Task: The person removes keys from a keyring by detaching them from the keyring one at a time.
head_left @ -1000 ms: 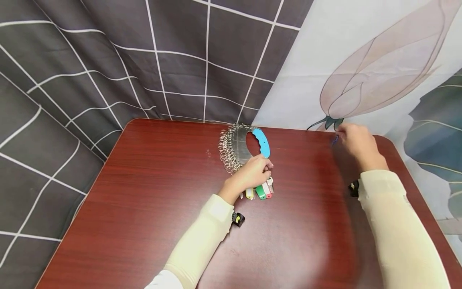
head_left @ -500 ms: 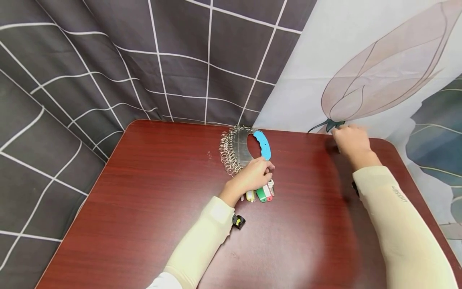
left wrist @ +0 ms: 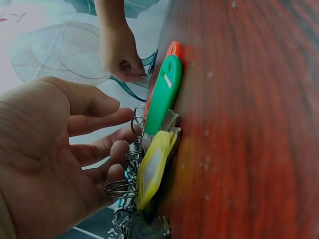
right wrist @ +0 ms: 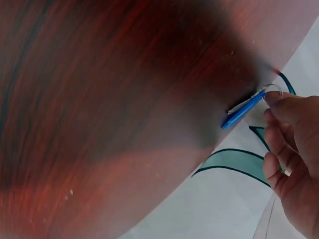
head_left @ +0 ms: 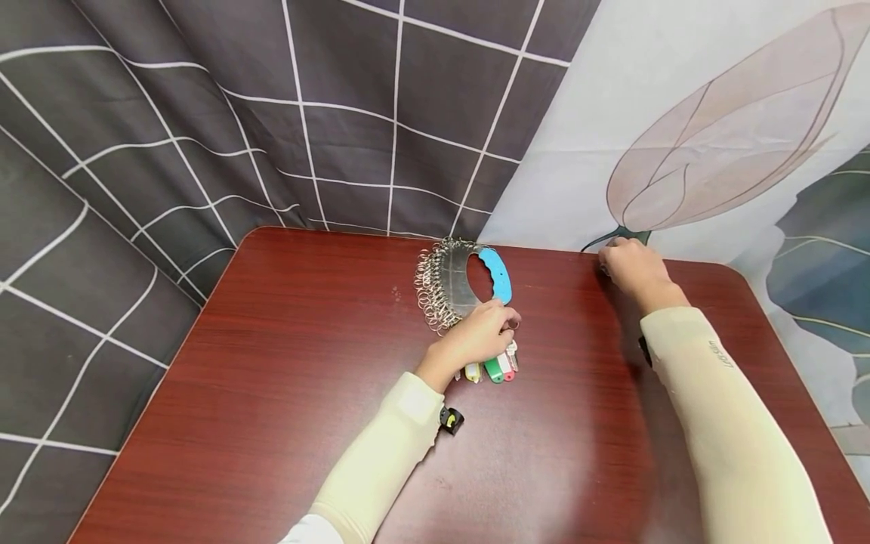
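A curved metal key holder [head_left: 455, 283] with a blue grip [head_left: 500, 277] lies near the table's back edge, small split rings [head_left: 428, 291] along its outer side. Over its near end is my left hand [head_left: 478, 332], fingers loosely bent against the rings and thumb apart from them. Just below that hand show a green key tag [left wrist: 165, 94], a yellow key tag [left wrist: 153, 169] and a red key tag [left wrist: 175, 48], with keys partly hidden. At the back right, my right hand [right wrist: 299, 142] pinches the ring of a blue key tag [right wrist: 242, 111], a key [right wrist: 242, 103] beside it.
The dark red wooden table [head_left: 272, 363] ends at a rounded back edge. Behind it hang a grey grid-patterned curtain [head_left: 340, 143] and a pale flower-patterned cloth [head_left: 564, 181]. A small black camera [head_left: 451, 419] sits at my left wrist.
My right hand has moved left along the table's back edge with the blue key tag, which the hand now hides in the head view. My left hand has stayed at the key holder.
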Available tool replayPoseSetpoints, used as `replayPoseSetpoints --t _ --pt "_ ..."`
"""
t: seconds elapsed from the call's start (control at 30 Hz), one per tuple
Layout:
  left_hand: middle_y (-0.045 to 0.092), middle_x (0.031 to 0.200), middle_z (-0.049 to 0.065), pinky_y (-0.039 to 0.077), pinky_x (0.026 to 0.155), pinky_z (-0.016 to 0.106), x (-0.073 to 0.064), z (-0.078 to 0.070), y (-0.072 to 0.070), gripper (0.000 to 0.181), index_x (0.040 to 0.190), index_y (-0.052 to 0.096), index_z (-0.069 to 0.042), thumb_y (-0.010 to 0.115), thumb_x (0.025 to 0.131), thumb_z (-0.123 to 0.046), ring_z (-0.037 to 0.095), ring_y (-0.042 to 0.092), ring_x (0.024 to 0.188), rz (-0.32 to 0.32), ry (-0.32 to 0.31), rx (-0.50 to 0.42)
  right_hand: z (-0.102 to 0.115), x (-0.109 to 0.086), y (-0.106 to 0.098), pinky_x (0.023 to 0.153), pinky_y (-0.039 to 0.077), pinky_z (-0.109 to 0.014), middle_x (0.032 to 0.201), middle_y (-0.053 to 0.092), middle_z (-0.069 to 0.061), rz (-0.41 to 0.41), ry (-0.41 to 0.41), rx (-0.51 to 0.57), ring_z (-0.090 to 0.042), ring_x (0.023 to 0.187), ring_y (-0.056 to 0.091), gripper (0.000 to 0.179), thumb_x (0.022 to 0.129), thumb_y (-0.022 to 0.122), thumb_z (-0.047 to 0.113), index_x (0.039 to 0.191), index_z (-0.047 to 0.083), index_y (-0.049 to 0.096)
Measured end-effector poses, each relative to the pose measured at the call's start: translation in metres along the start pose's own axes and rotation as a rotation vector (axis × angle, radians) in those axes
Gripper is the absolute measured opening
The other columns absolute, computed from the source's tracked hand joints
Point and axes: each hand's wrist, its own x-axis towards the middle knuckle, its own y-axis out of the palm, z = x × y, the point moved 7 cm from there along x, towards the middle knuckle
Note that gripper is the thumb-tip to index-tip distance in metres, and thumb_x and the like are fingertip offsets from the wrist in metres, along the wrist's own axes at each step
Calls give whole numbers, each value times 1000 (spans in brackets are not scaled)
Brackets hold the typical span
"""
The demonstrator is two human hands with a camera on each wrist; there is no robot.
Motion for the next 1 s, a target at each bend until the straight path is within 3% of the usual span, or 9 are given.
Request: replayPoseSetpoints --t 0.2,0.37,0.57,0.77,1.0 --pt "68 116 7 50 97 26 -2 1 -6 27 122 71 -6 53 102 -7 17 62 108 -41 10 -33 0 3 9 78 55 -60 104 67 -23 20 32 50 -40 92 64 14 97 57 -6 98 2 69" --pt "68 121 9 50 99 31 -3 7 -19 29 124 70 -4 49 104 -4 21 63 114 -82 -7 -93 0 -1 10 85 53 -63 109 64 -26 32 60 102 -44 99 64 19 99 53 -4 111 1 66" --pt "68 119 12 49 94 34 -6 15 -36 31 126 69 -3 49 103 -4 23 60 105 -130 -36 -131 8 -12 0 94 49 -64 113 62 -27 -32 60 227 -46 109 59 23 100 53 2 121 -1 62" --pt "64 111 7 48 85 29 -11 18 -45 30 127 68 -3 53 102 -7 18 56 96 -142 -51 -154 35 -27 -14 93 49 -59 113 66 -26 -140 -15 386 -43 105 62 22 97 60 3 118 -3 64" --pt "63 106 5 52 89 30 -17 24 -49 26 123 69 -3 56 101 -8 18 60 98 -132 -52 -96 84 -38 -24 79 52 -46 97 71 -15 -186 -105 518 -29 87 63 9 98 64 5 104 2 69"
